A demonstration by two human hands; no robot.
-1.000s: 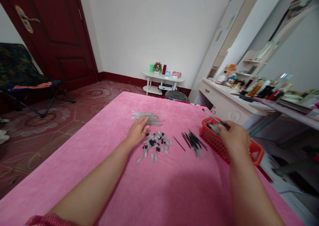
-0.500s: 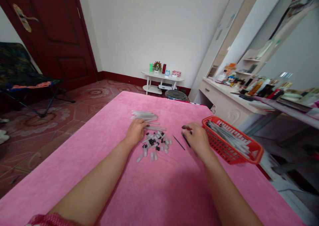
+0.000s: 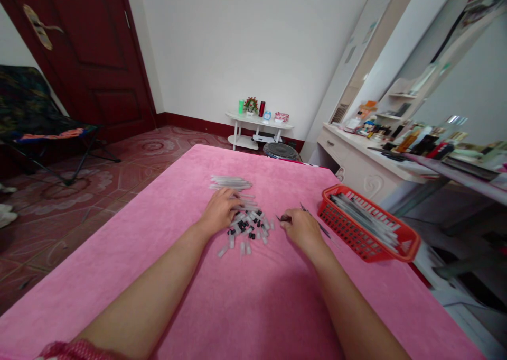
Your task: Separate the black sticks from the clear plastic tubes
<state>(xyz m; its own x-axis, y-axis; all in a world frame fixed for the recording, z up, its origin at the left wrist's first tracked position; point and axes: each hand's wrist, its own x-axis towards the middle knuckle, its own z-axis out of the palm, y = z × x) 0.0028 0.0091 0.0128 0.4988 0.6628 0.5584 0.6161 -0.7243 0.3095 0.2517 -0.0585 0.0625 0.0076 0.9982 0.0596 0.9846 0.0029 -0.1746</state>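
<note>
My left hand (image 3: pixel 222 211) rests at the left of a heap of small clear caps and black plugs (image 3: pixel 249 227), fingers curled down at its edge; whatever lies under the fingertips is hidden. My right hand (image 3: pixel 301 227) is right of the heap, thumb and fingers pinched on a thin black pen refill (image 3: pixel 278 219). Only the refill's tip shows past the fingers. More dark refills (image 3: pixel 324 230) lie on the cloth just beyond that hand. Clear pen barrels (image 3: pixel 229 182) are bundled behind my left hand, with a few loose ones (image 3: pixel 249 207) near its fingers.
A red plastic basket (image 3: pixel 356 239) full of long thin pen parts stands on the right of the pink-covered table (image 3: pixel 237 307). Beyond are a dresser (image 3: pixel 356 164) crowded with bottles, a low white stand (image 3: pixel 257 121), a round dark-topped stool (image 3: pixel 280 150) and a folding chair (image 3: pixel 35 117).
My right hand has moved left and closed on the refill that lay apart on the cloth. The dark refills near it now lie behind it. My left hand shifted slightly right.
</note>
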